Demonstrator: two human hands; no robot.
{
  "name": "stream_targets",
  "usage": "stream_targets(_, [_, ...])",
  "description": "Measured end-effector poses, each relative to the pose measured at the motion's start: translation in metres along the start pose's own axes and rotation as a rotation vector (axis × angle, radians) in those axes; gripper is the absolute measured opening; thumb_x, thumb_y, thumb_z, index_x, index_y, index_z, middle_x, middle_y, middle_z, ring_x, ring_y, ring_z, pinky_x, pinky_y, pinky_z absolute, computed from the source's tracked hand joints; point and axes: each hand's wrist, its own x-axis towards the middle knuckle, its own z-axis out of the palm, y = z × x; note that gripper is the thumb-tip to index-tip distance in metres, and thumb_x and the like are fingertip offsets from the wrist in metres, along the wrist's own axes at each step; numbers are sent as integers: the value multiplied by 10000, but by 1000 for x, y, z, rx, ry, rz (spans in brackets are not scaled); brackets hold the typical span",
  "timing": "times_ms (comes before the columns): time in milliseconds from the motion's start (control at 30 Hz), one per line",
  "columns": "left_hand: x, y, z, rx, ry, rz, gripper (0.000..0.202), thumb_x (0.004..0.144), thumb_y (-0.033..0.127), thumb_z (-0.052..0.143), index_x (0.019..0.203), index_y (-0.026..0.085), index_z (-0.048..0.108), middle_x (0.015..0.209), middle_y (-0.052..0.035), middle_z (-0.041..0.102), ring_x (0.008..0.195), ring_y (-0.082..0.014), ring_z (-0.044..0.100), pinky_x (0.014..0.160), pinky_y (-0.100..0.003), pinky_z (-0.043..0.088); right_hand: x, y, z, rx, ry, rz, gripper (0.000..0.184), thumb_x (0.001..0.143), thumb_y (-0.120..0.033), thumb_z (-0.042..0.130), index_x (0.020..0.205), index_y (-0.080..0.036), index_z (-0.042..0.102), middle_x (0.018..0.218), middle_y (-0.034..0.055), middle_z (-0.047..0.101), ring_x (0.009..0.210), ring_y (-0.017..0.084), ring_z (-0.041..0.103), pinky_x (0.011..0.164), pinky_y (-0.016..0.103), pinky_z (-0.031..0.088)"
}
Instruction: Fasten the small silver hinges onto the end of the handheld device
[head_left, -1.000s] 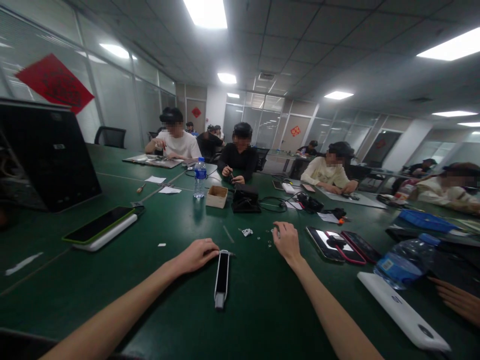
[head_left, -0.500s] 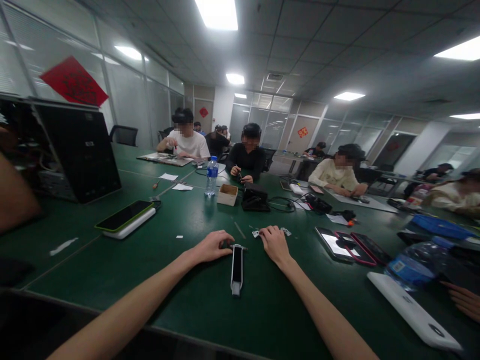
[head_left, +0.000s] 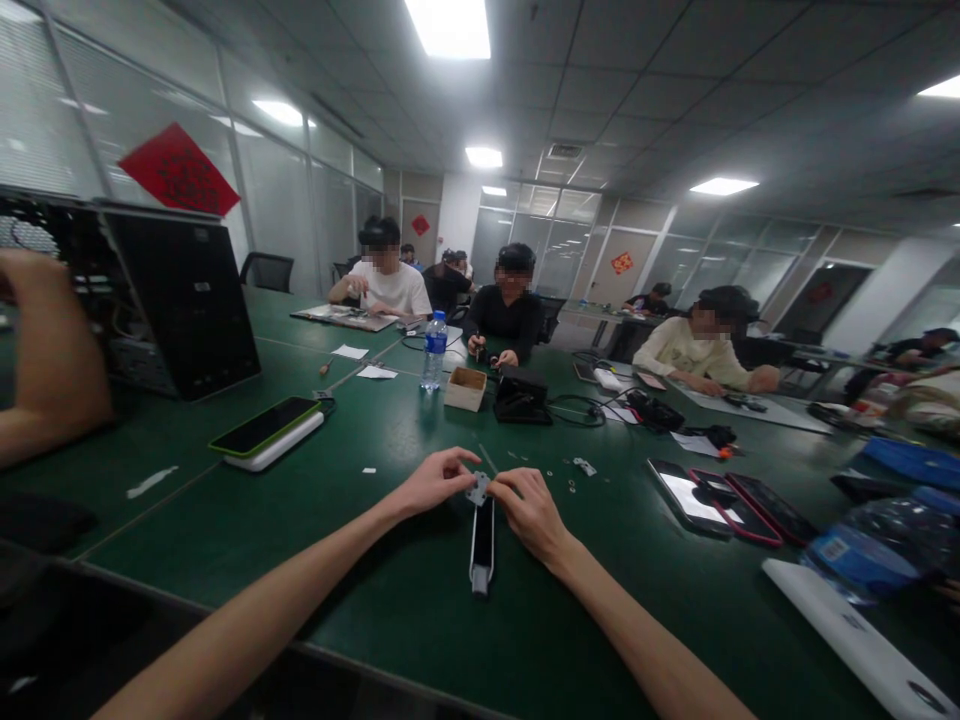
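My left hand and my right hand meet over the green table. Their fingers pinch a small grey metal bracket from both sides. Directly below it lies a long black-and-silver device, its metal end pointing towards me. A second small bracket rests on the table to the right of my right hand, among several tiny metal rings. A thin rod lies just beyond my fingers.
A co-worker's forearm enters at the left by a black computer case. A phone on a white power bank lies left, with phones right. Ahead are a water bottle, a cardboard box and seated people.
My hands have come together, and the bracket lying near my right hand is now raised between my fingers. The whole view has shifted slightly, and a co-worker's forearm has risen at the left.
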Motion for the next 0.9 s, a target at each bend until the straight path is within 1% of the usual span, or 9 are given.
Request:
stream_targets(133, [-1,10,-4,-9,-39,-9,364,784,311,611,1101,143,550,742,12,621,662,-136,583,620,-238,447,2,0,-4,8,21,34,230,929,-173,423,967,-202,648,894,65,630,833,171,539,765,309,398])
stream_targets(200, [0,11,-8,18,-16,4,329,775,288,604,1068,144,565,739,10,630,670,-141,596,641,-245,461,3,2,-6,8,30,60,218,933,-197,430,973,-193,644,895,69,635,832,173,543,763,308,397])
stream_targets(267, [0,8,-14,86,36,9,275,767,262,585,1013,140,591,747,-4,647,684,-151,613,661,-254,474,1,8,-8,0,17,101,216,934,-218,432,977,-181,640,896,74,642,831,176,546,764,310,395])
stream_targets(367, [0,2,-23,239,106,-30,228,764,245,548,953,144,625,789,-32,681,719,-174,641,678,-268,487,-4,19,-13,-7,-78,149,208,921,-222,438,942,-172,639,886,75,645,824,177,548,761,310,395])
stream_targets(467, [-1,-1,-28,348,107,-70,215,756,251,531,901,152,655,796,-36,701,733,-187,653,688,-276,489,-10,26,-17,28,-208,160,168,886,-211,471,895,-172,633,870,67,640,810,172,550,747,303,402])
stream_targets(567, [-1,-1,-29,410,64,-87,211,750,255,535,859,153,684,804,-36,710,736,-186,655,693,-268,486,-12,26,-17,102,-294,178,136,864,-208,497,892,-175,627,888,57,636,822,168,556,751,300,419])
stream_targets(633, [0,-1,-28,443,47,-101,216,751,259,543,855,154,701,802,-39,711,719,-183,653,677,-260,481,-12,25,-15,146,-319,192,127,859,-206,508,895,-176,626,896,53,634,827,165,558,751,300,433])
stream_targets(767, [0,-2,-26,469,40,-122,220,752,262,558,851,153,720,759,-40,705,686,-181,647,645,-254,470,-12,24,-12,182,-322,200,124,867,-209,508,881,-178,627,878,51,628,817,159,564,736,296,451])
stream_targets(900, [0,-3,-24,472,36,-136,228,755,283,575,858,148,727,760,-42,710,703,-186,649,659,-256,469,-11,24,-12,188,-319,194,124,863,-192,507,867,-175,630,873,57,629,816,164,565,734,305,456])
